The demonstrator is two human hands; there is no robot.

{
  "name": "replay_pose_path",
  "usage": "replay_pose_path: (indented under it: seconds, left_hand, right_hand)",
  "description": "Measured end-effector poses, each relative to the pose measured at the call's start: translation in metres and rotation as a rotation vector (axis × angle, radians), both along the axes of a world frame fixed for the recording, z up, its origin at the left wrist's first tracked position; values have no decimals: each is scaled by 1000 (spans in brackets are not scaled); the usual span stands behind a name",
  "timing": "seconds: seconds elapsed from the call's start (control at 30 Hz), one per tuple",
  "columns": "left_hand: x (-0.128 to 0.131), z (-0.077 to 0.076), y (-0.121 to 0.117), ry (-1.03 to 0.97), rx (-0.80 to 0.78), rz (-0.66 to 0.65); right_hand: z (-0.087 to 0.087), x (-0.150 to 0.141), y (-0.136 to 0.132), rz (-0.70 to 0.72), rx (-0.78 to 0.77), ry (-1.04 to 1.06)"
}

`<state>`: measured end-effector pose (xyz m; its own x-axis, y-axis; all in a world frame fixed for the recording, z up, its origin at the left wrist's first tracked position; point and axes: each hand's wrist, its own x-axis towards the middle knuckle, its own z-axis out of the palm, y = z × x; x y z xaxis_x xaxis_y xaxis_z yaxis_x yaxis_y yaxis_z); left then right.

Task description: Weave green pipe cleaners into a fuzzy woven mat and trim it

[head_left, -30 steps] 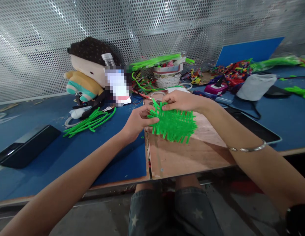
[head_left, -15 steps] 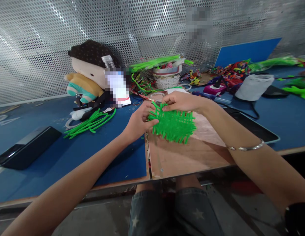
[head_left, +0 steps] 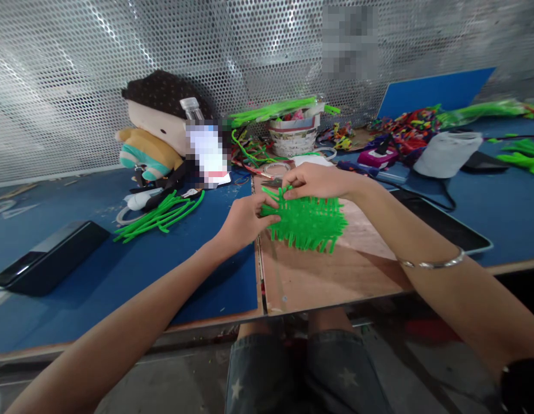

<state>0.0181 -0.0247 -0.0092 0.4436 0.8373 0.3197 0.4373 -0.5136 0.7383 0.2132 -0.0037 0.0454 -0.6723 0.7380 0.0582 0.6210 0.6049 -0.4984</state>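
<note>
Pinching its left end, left hand (head_left: 246,221) and right hand (head_left: 321,179) hold the green mat (head_left: 308,223).

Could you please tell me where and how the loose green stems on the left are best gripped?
Probably around the middle of the loose green stems, coming from above on the near side and closing across their length. They lie in a roughly parallel bunch with splayed ends, and a white rounded object sits close on the far side.
</note>
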Motion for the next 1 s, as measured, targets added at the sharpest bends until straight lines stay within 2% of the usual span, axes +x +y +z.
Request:
replay_pose_path:
  seconds: [0.17,0.3,0.53,0.8,1.0]
  left_hand:
    - [1,0,-1,-41,-42,-44]
    - [2,1,-4,-62,-7,-9]
    - [5,1,-4,-375,-100,56]
    - [4,-3,0,-415,-119,63]
    - [5,-3,2,-457,-220,39]
  right_hand:
    - [1,-1,-2,18,-4,21]
    - [1,0,-2,-5,-14,48]
    - [-5,2,3,-23,-42,105]
    - [-2,-1,-1,-37,-61,114]
    - [0,-2,-4,-22,-27,85]
